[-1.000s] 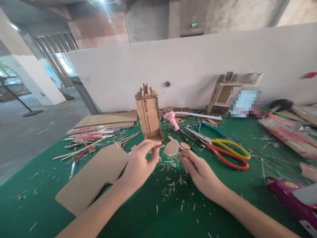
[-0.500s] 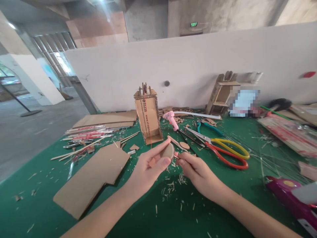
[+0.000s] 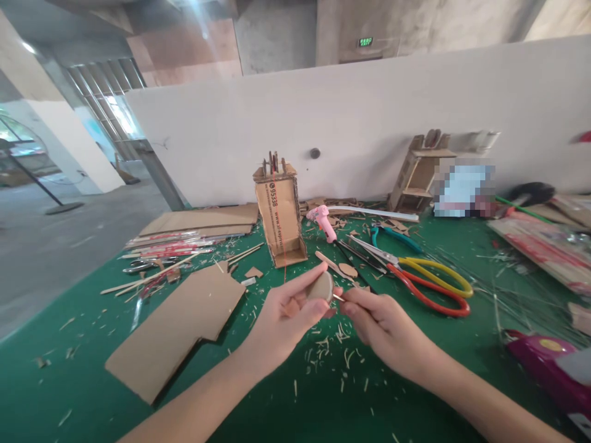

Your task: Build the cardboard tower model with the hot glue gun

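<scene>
My left hand [image 3: 285,317] is closed around a round cardboard disc [image 3: 322,287], pinching it between thumb and fingers. From the right, my right hand [image 3: 376,315] grips a thin wooden stick [image 3: 338,298], its tip at the disc's right edge. Whether the stick has entered the disc, I cannot tell. Just behind the hands lie a flat wooden strip [image 3: 327,261] and a small cardboard oval [image 3: 348,270]. An upright cardboard box frame [image 3: 278,215], with slim pieces on top and a red string down its front, stands beyond my left hand.
Red-and-yellow-handled scissors [image 3: 436,284], teal pliers [image 3: 397,239] and a pink glue gun [image 3: 324,224] lie behind my right hand. A large cardboard sheet [image 3: 178,332] is at left. A purple tool [image 3: 547,375] sits front right. Shavings litter the green table [image 3: 258,400].
The view has turned slightly left, so everything appears a little further right. Both hands keep their grips, and a bit more of the stick shows between the disc and my right fingers.
</scene>
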Demonstrator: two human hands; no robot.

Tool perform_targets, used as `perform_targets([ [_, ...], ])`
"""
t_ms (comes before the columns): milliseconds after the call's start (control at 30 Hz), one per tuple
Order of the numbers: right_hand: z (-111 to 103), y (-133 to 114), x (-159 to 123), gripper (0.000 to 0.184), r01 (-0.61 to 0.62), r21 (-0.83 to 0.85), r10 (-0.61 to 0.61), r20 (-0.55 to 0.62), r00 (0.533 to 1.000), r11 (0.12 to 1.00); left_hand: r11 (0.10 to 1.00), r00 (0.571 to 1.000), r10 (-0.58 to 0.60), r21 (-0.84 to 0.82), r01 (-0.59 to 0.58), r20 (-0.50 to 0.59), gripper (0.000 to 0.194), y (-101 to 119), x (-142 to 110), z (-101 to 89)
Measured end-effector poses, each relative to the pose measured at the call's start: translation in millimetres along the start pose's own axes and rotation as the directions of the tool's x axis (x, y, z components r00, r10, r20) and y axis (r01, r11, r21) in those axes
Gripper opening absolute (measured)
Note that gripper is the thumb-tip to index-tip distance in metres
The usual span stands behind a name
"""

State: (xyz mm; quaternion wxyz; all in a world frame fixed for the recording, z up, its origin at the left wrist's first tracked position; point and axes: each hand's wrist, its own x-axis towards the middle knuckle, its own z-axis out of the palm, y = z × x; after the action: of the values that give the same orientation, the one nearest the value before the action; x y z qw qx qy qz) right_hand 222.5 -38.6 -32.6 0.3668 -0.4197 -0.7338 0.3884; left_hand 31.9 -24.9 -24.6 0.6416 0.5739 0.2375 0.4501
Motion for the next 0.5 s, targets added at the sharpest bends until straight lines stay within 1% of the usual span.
perform_targets([
  [33, 1, 1, -1, 0.028, 0.067, -0.174, -0.078, -0.06, 0.995, 0.982, 1.0, 1.0, -0.002, -0.017, 0.001, -0.018, 0.047, -2, 0, 1.8],
  [67, 2, 1, -2, 0.026, 0.112, -0.305, -0.146, -0.092, 0.985, 0.946, 0.999, 0.999, -0.006, -0.036, 0.005, -0.033, 0.047, -4, -1, 3.4],
  [100, 3, 2, -3, 0.024, 0.141, -0.391, -0.196, -0.105, 0.975, 0.91, 0.998, 0.999, -0.009, -0.055, 0.006, -0.046, 0.047, -5, -1, 4.9],
  [167, 3, 2, -4, 0.022, 0.153, -0.468, -0.228, -0.106, 0.968, 0.87, 0.997, 0.998, -0.016, -0.082, 0.011, -0.062, 0.048, -7, -2, 6.5],
  [233, 3, 0, -5, 0.022, 0.112, -0.433, -0.175, -0.106, 0.979, 0.894, 0.995, 0.997, -0.03, -0.096, 0.024, -0.066, 0.049, -8, -2, 5.7],
  [267, 3, -2, -5, 0.024, 0.072, -0.363, -0.116, -0.101, 0.988, 0.929, 0.995, 0.997, -0.036, -0.099, 0.029, -0.062, 0.049, -8, -2, 4.5],
  [300, 2, -4, -4, 0.027, 0.016, -0.246, -0.036, -0.076, 0.996, 0.969, 0.994, 0.998, -0.035, -0.104, 0.029, -0.052, 0.048, -9, -2, 3.0],
  [333, 1, -6, -4, 0.029, -0.061, -0.083, 0.059, -0.022, 0.998, 0.995, 0.994, 0.999, -0.031, -0.106, 0.028, -0.035, 0.048, -9, -2, 1.4],
  [367, 1, -8, -3, 0.032, -0.162, 0.108, 0.156, 0.059, 0.986, 0.981, 0.995, 0.999, -0.03, -0.1, 0.028, -0.013, 0.048, -10, -2, -0.1],
  [400, 0, -11, -2, 0.034, -0.275, 0.291, 0.237, 0.159, 0.959, 0.916, 0.996, 1.0, -0.029, -0.087, 0.03, 0.009, 0.048, -10, -2, -1.3],
  [433, -1, -13, -2, 0.036, -0.376, 0.441, 0.287, 0.255, 0.923, 0.815, 0.997, 0.999, -0.033, -0.068, 0.035, 0.024, 0.049, -11, -1, -2.0],
  [467, -2, -14, -2, 0.037, -0.449, 0.546, 0.312, 0.329, 0.891, 0.707, 0.998, 0.999, -0.042, -0.043, 0.043, 0.027, 0.049, -11, -1, -2.1],
  [500, -2, -15, -2, 0.038, -0.49, 0.612, 0.321, 0.372, 0.871, 0.621, 0.999, 0.999, -0.051, -0.015, 0.051, 0.02, 0.049, -12, -1, -1.8],
])
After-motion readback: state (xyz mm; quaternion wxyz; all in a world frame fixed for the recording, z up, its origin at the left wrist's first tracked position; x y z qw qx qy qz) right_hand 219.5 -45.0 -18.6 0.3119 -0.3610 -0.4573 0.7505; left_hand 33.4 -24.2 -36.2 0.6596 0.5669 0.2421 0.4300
